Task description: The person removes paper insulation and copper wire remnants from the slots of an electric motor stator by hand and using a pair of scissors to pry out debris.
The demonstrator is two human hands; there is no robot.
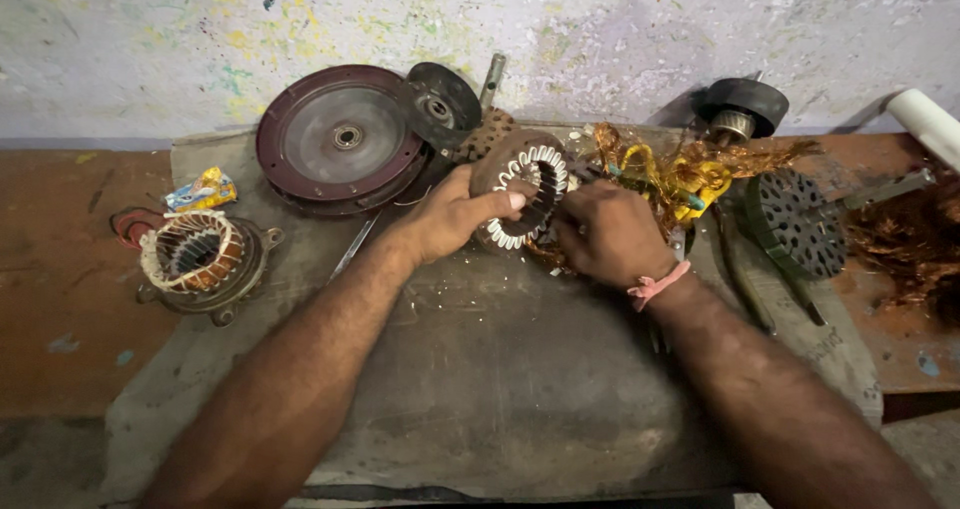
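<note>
Between left hand [450,219] and right hand [605,234]: stator [522,184].

Both forearms are bare from the near edge of the view up to the wrists, with no sleeves showing, and both are covered in dark hair. The right hand [608,234] has a pink band [657,285] of twisted cloth or thread tied round its wrist, with a short loose end sticking out on the right side. The left hand [450,216] wears nothing at all: no ring, watch, band or glove shows on it.
</note>
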